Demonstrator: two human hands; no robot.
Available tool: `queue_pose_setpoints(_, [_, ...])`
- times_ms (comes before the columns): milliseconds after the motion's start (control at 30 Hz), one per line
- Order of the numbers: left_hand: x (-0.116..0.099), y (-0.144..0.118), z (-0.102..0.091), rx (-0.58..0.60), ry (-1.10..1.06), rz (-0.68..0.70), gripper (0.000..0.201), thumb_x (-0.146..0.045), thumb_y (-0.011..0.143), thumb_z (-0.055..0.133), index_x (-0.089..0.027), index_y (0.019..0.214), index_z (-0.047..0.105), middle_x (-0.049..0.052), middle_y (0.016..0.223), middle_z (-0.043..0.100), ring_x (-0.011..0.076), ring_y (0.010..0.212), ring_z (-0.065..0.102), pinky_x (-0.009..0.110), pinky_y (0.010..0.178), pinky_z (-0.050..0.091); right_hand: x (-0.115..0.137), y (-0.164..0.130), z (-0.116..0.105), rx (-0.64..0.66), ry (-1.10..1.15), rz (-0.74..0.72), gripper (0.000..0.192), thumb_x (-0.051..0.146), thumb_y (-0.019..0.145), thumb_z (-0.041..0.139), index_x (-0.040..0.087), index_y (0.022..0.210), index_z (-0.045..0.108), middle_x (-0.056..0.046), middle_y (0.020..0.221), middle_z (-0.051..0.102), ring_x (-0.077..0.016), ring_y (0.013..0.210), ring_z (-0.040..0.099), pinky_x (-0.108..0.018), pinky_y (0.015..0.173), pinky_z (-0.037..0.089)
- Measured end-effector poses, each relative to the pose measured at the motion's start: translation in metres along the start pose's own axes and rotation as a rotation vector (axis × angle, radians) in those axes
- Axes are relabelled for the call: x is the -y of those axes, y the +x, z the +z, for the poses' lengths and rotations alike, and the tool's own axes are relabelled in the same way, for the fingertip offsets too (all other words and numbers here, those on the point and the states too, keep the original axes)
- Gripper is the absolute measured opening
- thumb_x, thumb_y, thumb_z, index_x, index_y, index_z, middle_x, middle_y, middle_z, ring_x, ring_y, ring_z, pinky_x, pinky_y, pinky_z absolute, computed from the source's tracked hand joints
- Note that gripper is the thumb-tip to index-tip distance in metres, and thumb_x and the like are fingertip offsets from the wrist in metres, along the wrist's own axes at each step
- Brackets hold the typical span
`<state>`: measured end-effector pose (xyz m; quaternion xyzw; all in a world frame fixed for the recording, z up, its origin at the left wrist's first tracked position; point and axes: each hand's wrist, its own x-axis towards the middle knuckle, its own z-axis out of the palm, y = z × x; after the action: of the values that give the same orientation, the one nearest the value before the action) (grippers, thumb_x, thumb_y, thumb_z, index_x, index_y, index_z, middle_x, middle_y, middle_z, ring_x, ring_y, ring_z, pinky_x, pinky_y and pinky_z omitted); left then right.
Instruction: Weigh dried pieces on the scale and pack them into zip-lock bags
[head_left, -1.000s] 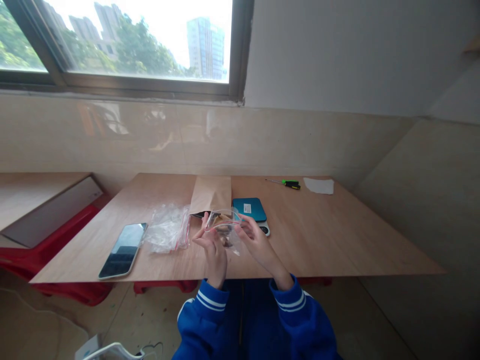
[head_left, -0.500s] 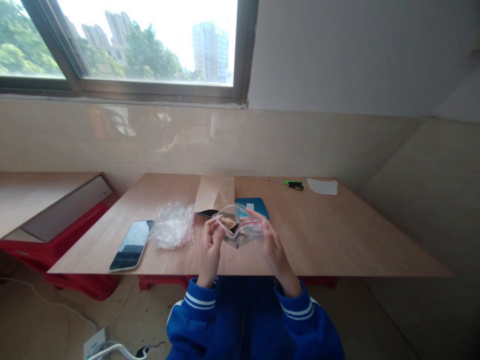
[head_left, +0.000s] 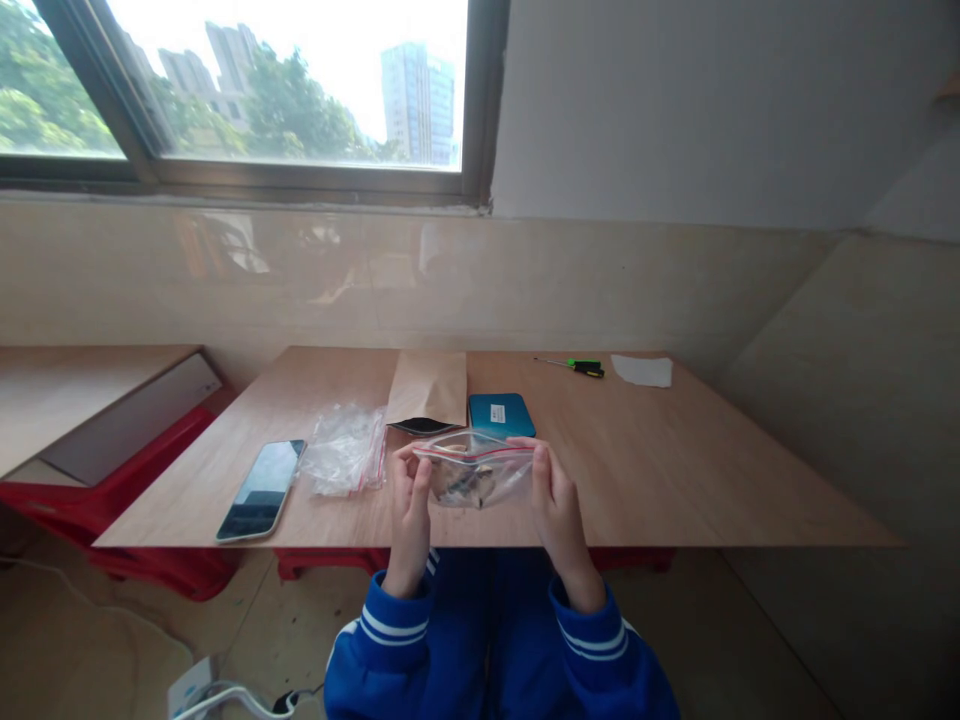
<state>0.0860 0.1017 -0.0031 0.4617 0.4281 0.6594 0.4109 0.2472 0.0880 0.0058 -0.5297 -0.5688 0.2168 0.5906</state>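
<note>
Between my hands a clear zip-lock bag [head_left: 502, 482] with a red seal line is stretched out above the table's front edge. Dark and light brown dried pieces show through its plastic; their exact kind I cannot make out. My left hand [head_left: 409, 495] pinches the bag's left top corner, and my right hand [head_left: 556, 500] grips the right one. The mouth gapes slightly in the middle. Just behind it lie a brown kraft paper bag [head_left: 429, 385], its dark mouth facing me, and a teal flat box [head_left: 514, 412] with a white label.
On the left of the table [head_left: 675, 480] are a phone [head_left: 262, 490] and a pile of clear zip-lock bags [head_left: 341, 450]. Toward the back right lie screwdrivers [head_left: 585, 368] and a white paper piece [head_left: 642, 371]. Red stools [head_left: 330, 562] stand beneath the front edge.
My hands have drawn apart and pulled the zip-lock bag's top wider and flatter. Its mouth has narrowed, and the brown pieces now sit lower inside. The right fingers have left the opening.
</note>
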Motion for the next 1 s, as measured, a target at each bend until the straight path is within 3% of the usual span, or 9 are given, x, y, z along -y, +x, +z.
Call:
queue_pose_setpoints(200, [0.010,-0.010,0.013,-0.145,0.031,-0.088,0.034,-0.055,0.090,0.047,-0.021,0.090,0.050,-0.002,0.075,0.055,0.0128,0.070,0.057,0.023,0.066,0.047,-0.007,-0.011,0.012,-0.049,0.005,0.007,0.041,0.045,0.099,0.034,0.019,0.111,0.063,-0.010,0.108,0.071,-0.0198,0.099,0.066,-0.032,0.088,0.050])
queue_pose_setpoints(300, [0.012,-0.015,0.017,-0.195,0.114,-0.044,0.032,-0.052,0.092,0.044,-0.021,0.085,0.051,-0.003,0.071,0.054,0.0112,0.066,0.055,0.022,0.064,0.046,-0.008,-0.018,0.016,-0.093,-0.047,0.031,0.045,0.047,0.099,0.032,0.018,0.107,0.065,-0.008,0.094,0.072,-0.0177,0.080,0.067,-0.029,0.075,0.051])
queue_pose_setpoints(400, [0.007,-0.017,0.016,-0.209,0.174,0.020,0.031,-0.051,0.092,0.047,-0.021,0.083,0.052,-0.004,0.065,0.052,0.0090,0.057,0.051,0.019,0.056,0.043,-0.010,-0.022,0.015,-0.146,-0.082,0.086,0.050,0.051,0.098,0.031,0.016,0.099,0.067,-0.006,0.072,0.069,-0.0167,0.062,0.064,-0.026,0.061,0.048])
queue_pose_setpoints(567, [-0.005,-0.011,0.004,-0.132,0.157,-0.002,0.032,-0.052,0.089,0.050,-0.021,0.084,0.054,-0.010,0.047,0.039,0.0063,0.034,0.032,0.018,0.035,0.027,-0.013,-0.021,0.004,-0.200,-0.055,0.162,0.056,0.063,0.091,0.038,0.017,0.081,0.066,-0.005,0.061,0.066,-0.0192,0.059,0.063,-0.027,0.056,0.047])
queue_pose_setpoints(667, [-0.004,-0.006,-0.002,-0.104,0.250,0.046,0.028,-0.049,0.089,0.053,-0.021,0.087,0.060,-0.005,0.057,0.056,0.0098,0.047,0.052,0.020,0.048,0.042,-0.012,-0.019,-0.002,-0.117,0.051,0.203,0.055,0.063,0.091,0.039,0.017,0.077,0.066,-0.008,0.069,0.071,-0.0200,0.064,0.065,-0.028,0.062,0.050])
queue_pose_setpoints(733, [-0.003,-0.004,-0.004,-0.105,0.341,0.134,0.024,-0.044,0.089,0.055,-0.022,0.088,0.065,0.001,0.083,0.070,0.0165,0.080,0.066,0.027,0.074,0.051,-0.012,-0.018,-0.005,-0.072,0.123,0.230,0.051,0.060,0.092,0.042,0.017,0.082,0.068,-0.008,0.075,0.073,-0.0211,0.070,0.067,-0.030,0.070,0.052])
queue_pose_setpoints(833, [-0.002,-0.005,-0.001,-0.014,0.346,0.239,0.020,-0.038,0.091,0.054,-0.024,0.091,0.068,0.006,0.118,0.068,0.0233,0.118,0.058,0.039,0.103,0.041,-0.014,-0.020,-0.007,-0.106,0.142,0.228,0.045,0.057,0.091,0.047,0.017,0.087,0.069,-0.008,0.080,0.074,-0.0231,0.079,0.068,-0.033,0.076,0.051])
queue_pose_setpoints(933, [-0.002,-0.011,0.008,0.128,0.292,0.211,0.019,-0.037,0.090,0.055,-0.023,0.094,0.068,0.007,0.115,0.069,0.0235,0.111,0.062,0.037,0.096,0.046,-0.013,-0.021,-0.006,-0.128,0.085,0.152,0.039,0.053,0.090,0.051,0.018,0.089,0.070,-0.008,0.092,0.074,-0.0247,0.091,0.067,-0.033,0.081,0.050])
queue_pose_setpoints(1000, [-0.002,-0.015,0.012,0.071,0.265,0.159,0.021,-0.039,0.090,0.055,-0.022,0.094,0.067,0.005,0.097,0.071,0.0205,0.093,0.066,0.032,0.082,0.050,-0.010,-0.022,-0.005,-0.169,0.065,0.126,0.039,0.051,0.091,0.050,0.019,0.089,0.071,-0.008,0.093,0.074,-0.0246,0.092,0.067,-0.034,0.083,0.049])
